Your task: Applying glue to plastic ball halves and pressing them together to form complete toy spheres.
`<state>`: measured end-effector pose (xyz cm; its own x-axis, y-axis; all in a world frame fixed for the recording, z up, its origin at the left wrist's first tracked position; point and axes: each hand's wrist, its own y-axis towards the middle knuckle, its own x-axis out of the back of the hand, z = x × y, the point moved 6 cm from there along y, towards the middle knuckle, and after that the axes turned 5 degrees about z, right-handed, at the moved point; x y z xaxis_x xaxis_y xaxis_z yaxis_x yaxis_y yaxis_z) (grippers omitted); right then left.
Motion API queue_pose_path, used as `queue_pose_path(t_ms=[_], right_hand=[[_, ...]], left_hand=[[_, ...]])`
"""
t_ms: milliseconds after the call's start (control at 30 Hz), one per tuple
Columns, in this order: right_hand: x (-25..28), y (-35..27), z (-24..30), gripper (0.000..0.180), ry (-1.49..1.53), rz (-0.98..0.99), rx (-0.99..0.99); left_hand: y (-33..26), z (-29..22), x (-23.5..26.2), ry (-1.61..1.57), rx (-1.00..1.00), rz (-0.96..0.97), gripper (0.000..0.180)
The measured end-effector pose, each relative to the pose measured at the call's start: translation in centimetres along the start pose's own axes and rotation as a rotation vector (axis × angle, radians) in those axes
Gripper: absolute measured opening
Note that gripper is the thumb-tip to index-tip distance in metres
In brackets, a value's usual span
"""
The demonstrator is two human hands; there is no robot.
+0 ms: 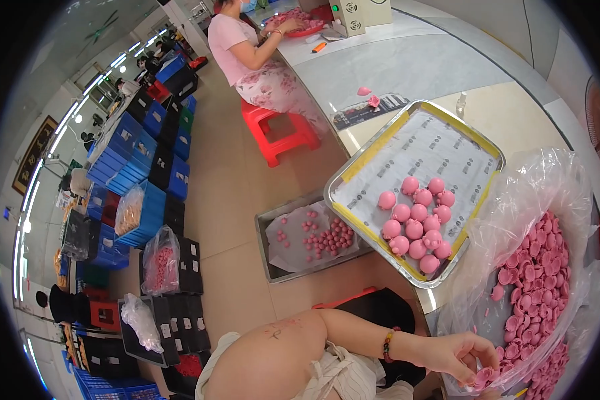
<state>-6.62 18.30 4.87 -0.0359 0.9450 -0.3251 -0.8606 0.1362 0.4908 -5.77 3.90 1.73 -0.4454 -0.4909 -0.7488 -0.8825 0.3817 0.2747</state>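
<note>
My left hand (460, 357), with a beaded bracelet on its wrist, reaches in low at the right. Its thumb and fingers are closed on a pink hollow shell piece (485, 378). Beside it, a clear plastic bag (470, 293) lies opened around a heap of similar pink half shells (533, 287). Up and left of the bag, a metal tray (407, 110) with yellow-edged lining paper carries several round pink pieces (414, 229), each with small knobs. I cannot make out my right hand at the lower edge.
A lower grey bin (263, 250) with small pink balls stands left of the worktable (513, 110). Across the aisle are stacked blue crates (143, 213) and black crates (190, 267). A co-worker (240, 40) sits on a red stool (273, 127) at the table's far end.
</note>
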Motion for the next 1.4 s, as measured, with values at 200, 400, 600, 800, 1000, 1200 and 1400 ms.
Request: queue_pose_path(t_ms=[200,400,600,800,1000,1200,1400], right_hand=[[0.3,0.0,-0.3,0.038,-0.034,0.030,-0.030],[0.9,-0.2,-0.5,0.037,0.032,-0.046,-0.050],[1.3,-0.4,-0.6,0.039,0.031,-0.104,-0.062],[0.5,-0.2,-0.3,0.040,0.023,-0.044,-0.052],[0.2,-0.2,-0.4,0.040,0.017,-0.025,-0.056],[0.4,-0.4,0.0,0.041,-0.022,-0.029,-0.026],[0.9,-0.3,-0.4,0.043,-0.032,-0.016,-0.060]], left_hand=[[-0.1,0.0,0.0,-0.011,0.019,-0.004,0.040],[-0.1,0.0,-0.1,-0.021,0.034,0.003,0.041],[-0.1,0.2,0.0,-0.016,0.016,0.009,0.041],[-0.1,0.1,-0.1,-0.031,0.019,0.009,0.040],[0.0,0.3,0.0,-0.023,0.009,0.028,0.040],[-0.3,0.2,-0.3,-0.035,0.004,0.033,0.041],[-0.1,0.3,-0.1,-0.016,0.005,0.025,0.041]])
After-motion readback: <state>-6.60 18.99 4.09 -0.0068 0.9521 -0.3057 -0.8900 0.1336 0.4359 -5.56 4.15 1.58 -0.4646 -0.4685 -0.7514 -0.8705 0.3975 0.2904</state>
